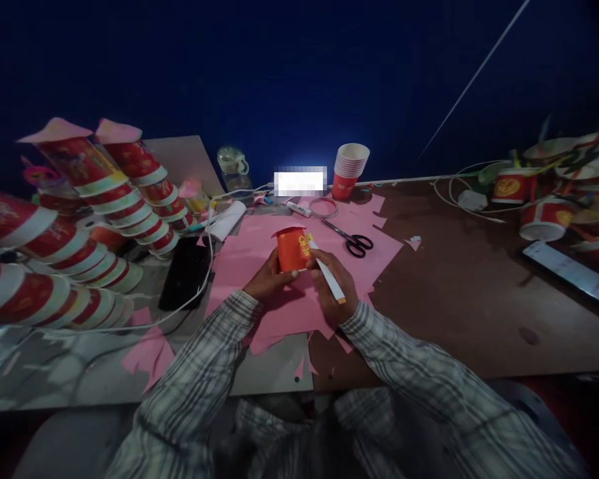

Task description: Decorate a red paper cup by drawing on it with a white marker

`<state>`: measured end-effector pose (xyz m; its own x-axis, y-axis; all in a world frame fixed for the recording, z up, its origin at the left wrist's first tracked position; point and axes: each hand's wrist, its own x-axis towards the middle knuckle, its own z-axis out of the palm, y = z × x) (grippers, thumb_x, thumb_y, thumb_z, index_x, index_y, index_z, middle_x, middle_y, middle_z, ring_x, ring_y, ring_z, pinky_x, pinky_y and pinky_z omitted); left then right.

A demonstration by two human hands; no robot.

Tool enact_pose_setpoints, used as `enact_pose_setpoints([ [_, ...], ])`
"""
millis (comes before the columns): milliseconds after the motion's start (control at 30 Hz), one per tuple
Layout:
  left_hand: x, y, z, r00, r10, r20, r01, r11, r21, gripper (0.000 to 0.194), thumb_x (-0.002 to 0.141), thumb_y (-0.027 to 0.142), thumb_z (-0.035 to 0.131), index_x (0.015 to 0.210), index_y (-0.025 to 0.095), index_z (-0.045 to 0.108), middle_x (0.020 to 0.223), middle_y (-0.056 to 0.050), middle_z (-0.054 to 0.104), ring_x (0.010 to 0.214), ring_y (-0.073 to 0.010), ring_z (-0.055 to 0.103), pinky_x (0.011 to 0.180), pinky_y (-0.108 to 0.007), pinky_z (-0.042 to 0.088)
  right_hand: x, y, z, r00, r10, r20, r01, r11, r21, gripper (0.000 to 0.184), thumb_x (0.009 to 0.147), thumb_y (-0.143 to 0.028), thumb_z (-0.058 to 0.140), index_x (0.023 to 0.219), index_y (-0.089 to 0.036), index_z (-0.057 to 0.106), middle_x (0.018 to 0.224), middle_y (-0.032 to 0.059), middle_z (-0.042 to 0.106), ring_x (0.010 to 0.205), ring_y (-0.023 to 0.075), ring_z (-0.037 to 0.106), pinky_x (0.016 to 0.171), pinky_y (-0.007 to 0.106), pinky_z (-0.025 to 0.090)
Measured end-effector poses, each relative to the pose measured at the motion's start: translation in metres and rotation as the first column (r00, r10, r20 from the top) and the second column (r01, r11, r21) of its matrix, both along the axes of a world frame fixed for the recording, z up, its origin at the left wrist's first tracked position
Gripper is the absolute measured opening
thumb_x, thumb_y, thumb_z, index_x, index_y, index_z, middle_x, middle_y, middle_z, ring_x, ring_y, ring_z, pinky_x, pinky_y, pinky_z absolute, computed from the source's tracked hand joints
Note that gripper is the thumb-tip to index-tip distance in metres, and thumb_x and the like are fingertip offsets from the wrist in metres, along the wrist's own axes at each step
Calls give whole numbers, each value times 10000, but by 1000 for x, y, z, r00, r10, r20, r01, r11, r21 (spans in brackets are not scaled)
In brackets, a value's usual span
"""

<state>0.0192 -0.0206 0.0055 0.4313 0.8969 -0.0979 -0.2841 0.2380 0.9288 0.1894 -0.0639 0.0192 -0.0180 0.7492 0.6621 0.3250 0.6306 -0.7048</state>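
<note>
My left hand is wrapped round a small red paper cup that has yellow markings on its side. A pink paper piece covers the cup's top and juts past its edge. In my right hand is a white marker with an orange end pointing back toward me. Its yellow tip is at the cup's right side; whether it touches I cannot tell. Both hands are above a large pink paper sheet on the table. Black-handled scissors lie on the sheet just beyond my right hand.
Tall towers of red and white paper cups lean at the left, beside a black phone and a white cable. Stacked cups stand at the back. More decorated cups and another phone are at right.
</note>
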Motion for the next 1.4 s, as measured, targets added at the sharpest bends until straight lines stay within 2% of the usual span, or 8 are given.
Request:
enact_pose_setpoints([
  [300,-2,6,-4,997,20,-77,-14,997,82,818,638,432,899,1336,226,525,1353,-126,605,1246,-313,579,1072,-508,453,2,-1,0,999,7,38,-6,1000,-16,329,1013,-273,479,1321,-204,571,986,83,667,878,200,680,787,375,608],
  [400,-2,6,-4,995,23,-95,-13,994,109,821,640,435,896,1337,217,523,1361,-135,599,1267,-327,563,1077,-517,451,3,0,0,999,0,54,0,1000,-4,330,1010,-256,480,1324,-201,568,981,85,664,870,196,676,782,372,606],
  [700,2,3,0,993,57,-101,-43,989,142,809,627,428,892,1306,218,506,1316,-118,603,1209,-297,582,1050,-499,470,5,3,0,994,-19,106,12,998,64,336,988,-209,494,1314,-204,580,948,81,663,850,198,672,763,370,603],
  [900,3,3,1,988,86,-125,-67,987,147,811,610,427,901,1281,216,497,1300,-117,607,1189,-286,588,1035,-495,489,7,3,-2,997,6,76,-9,999,41,329,993,-243,493,1305,-212,589,941,84,667,821,202,674,725,367,603],
  [1067,5,0,2,982,111,-152,-82,980,184,814,628,458,887,1282,209,472,1279,-117,614,1159,-270,602,1013,-464,514,9,3,-3,993,3,115,-8,999,39,345,995,-249,493,1330,-220,572,933,82,682,805,202,676,717,366,605],
  [1400,6,-4,0,962,144,-233,-105,979,172,903,621,508,882,1345,223,424,1274,-122,589,1208,-305,568,1039,-467,478,8,8,-5,993,-6,119,-5,996,94,350,995,-269,485,1332,-229,570,889,84,700,823,229,682,727,400,608],
])
